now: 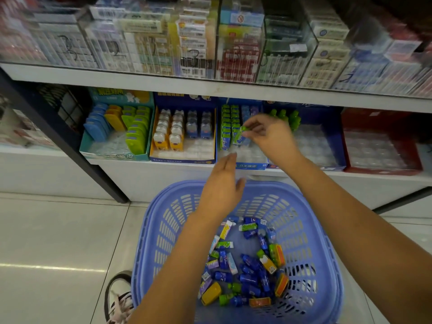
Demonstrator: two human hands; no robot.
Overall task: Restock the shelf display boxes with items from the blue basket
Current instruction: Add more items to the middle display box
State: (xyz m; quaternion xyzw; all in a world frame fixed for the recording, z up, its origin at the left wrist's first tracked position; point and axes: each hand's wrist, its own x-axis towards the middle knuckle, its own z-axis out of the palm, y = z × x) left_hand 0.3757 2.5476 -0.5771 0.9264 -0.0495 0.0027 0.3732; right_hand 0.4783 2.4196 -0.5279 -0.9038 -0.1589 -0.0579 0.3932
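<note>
The green-capped item [240, 134] is pinched between the thumb and fingertips of your right grip [268, 136]. You hold it just above the blue display box [250, 165] on the lower shelf [145, 163], right beside the rows of green packs [227, 127] standing along that box's left side. Your left grip [222, 190] holds nothing. Its fingers are straight and relaxed, and it hangs over the far rim of the blue basket [163, 230], below the front edge of the same box.

The basket stands on the tiled floor [58, 242] against the shelf unit. A loose heap of small items [250, 272], blue, green, yellow and orange, lies in its bottom.

Left of the blue display box are a box of yellow and blue figures [182, 136] and a teal box [112, 156]. To its right are another blue box [332, 141] and a red box [383, 169]. A shoe [119, 295] shows by the basket's near left corner.
</note>
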